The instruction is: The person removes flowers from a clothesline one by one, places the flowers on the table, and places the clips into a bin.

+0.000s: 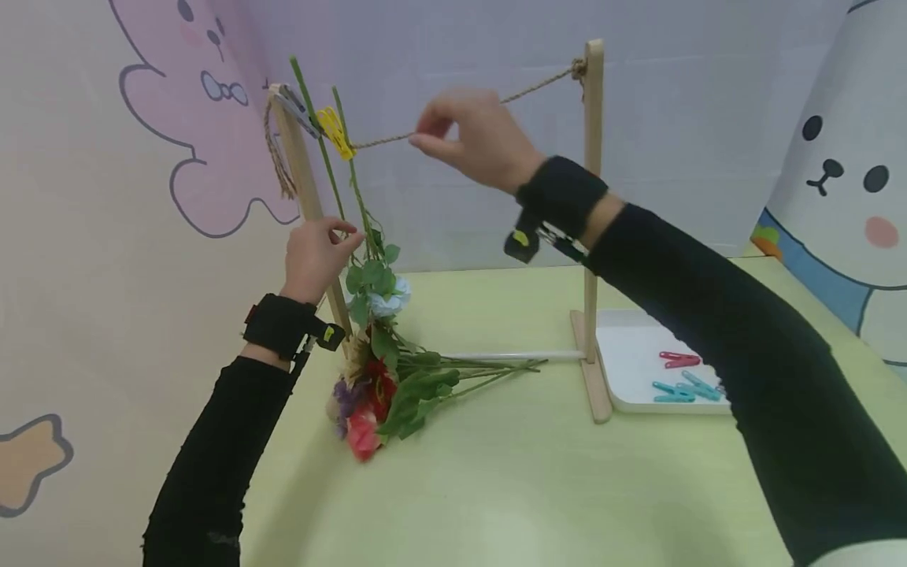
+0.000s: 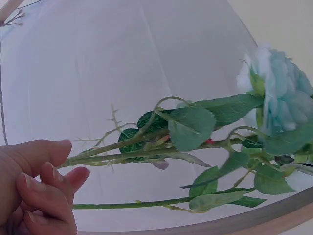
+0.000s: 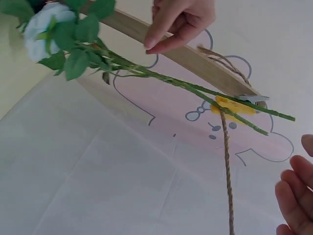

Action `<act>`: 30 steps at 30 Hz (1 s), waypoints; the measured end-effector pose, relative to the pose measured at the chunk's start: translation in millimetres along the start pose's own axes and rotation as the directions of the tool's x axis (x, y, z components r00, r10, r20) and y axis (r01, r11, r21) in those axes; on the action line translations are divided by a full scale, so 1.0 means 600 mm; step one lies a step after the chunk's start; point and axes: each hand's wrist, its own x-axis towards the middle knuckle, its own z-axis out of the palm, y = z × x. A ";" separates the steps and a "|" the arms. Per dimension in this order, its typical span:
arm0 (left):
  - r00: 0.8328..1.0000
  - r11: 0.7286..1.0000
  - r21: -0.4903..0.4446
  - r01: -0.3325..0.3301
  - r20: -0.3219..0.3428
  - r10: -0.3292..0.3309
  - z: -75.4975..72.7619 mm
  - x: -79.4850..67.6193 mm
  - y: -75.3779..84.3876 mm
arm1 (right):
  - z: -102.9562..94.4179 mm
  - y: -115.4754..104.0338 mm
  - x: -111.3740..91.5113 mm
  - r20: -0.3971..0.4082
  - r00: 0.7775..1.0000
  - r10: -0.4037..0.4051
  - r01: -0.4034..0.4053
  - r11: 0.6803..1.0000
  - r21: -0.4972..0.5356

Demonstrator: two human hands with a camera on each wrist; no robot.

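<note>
A light blue artificial flower (image 1: 390,298) hangs head down, its green stem held to the rope (image 1: 383,142) by a yellow clothespin (image 1: 335,132). Beside it, a grey clothespin (image 1: 296,109) sits near the left post on a second stem. My left hand (image 1: 316,256) is next to the hanging stems, its fingers loosely bent; in the right wrist view its fingertips (image 3: 155,48) are apart from them. To the right of the yellow clothespin, my right hand (image 1: 482,138) is raised by the rope, its loosely curved fingers holding nothing.
Several artificial flowers (image 1: 364,429) lie on the table below the left post (image 1: 301,161), stems pointing right. A white tray (image 1: 627,405) with red clothespins (image 1: 679,360) and teal clothespins (image 1: 683,390) stands right of the right post (image 1: 594,197).
</note>
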 end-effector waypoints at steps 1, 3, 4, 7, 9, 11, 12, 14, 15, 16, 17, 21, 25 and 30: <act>1.000 1.000 -0.010 0.017 -0.011 -0.017 -0.002 0.004 0.004 | 0.002 -0.008 0.023 -0.003 0.999 0.040 -0.040 0.999 -0.007; 0.998 0.998 -0.035 0.053 -0.028 -0.054 -0.003 0.012 0.011 | 0.010 -0.025 0.063 0.001 0.990 0.138 -0.138 0.990 -0.017; 0.997 0.997 -0.046 0.069 -0.031 -0.071 -0.004 0.017 0.015 | 0.015 -0.032 0.080 0.004 0.984 0.179 -0.179 0.984 -0.010; 0.994 0.992 -0.076 0.103 -0.033 -0.106 -0.004 0.028 0.023 | 0.034 -0.051 0.120 0.047 0.959 0.281 -0.282 0.959 0.027; 0.992 0.989 -0.088 0.118 -0.033 -0.121 -0.005 0.032 0.026 | 0.048 -0.062 0.140 0.087 0.937 0.339 -0.344 0.937 0.061; 0.991 0.988 -0.088 0.128 -0.035 -0.131 -0.007 0.033 0.027 | 0.060 -0.069 0.153 0.122 0.917 0.380 -0.392 0.914 0.102; 0.990 0.988 -0.087 0.132 -0.037 -0.135 -0.009 0.033 0.027 | 0.066 -0.072 0.159 0.141 0.904 0.405 -0.422 0.897 0.130; 0.989 0.986 -0.089 0.138 -0.043 -0.142 -0.012 0.033 0.026 | 0.075 -0.075 0.167 0.169 0.879 0.447 -0.474 0.861 0.187; 0.989 0.986 -0.091 0.139 -0.043 -0.144 -0.012 0.034 0.025 | 0.078 -0.075 0.169 0.181 0.869 0.461 -0.492 0.842 0.220; 0.988 0.985 -0.097 0.141 -0.043 -0.145 -0.013 0.035 0.024 | 0.081 -0.074 0.171 0.191 0.862 0.469 -0.505 0.824 0.258; 0.988 0.984 -0.105 0.141 -0.043 -0.146 -0.013 0.035 0.023 | 0.084 -0.072 0.171 0.205 0.855 0.476 -0.517 0.804 0.293; 0.989 0.985 -0.096 0.141 -0.036 -0.145 -0.009 0.037 0.021 | 0.097 -0.064 0.170 0.247 0.832 0.497 -0.555 0.735 0.390; 0.991 0.990 -0.067 0.124 -0.039 -0.126 -0.002 0.037 0.023 | 0.111 -0.058 0.164 0.256 0.808 0.530 -0.586 0.686 0.430; 0.994 0.993 -0.064 0.097 -0.042 -0.100 0.004 0.037 0.025 | 0.125 -0.056 0.158 0.216 0.810 0.545 -0.581 0.694 0.425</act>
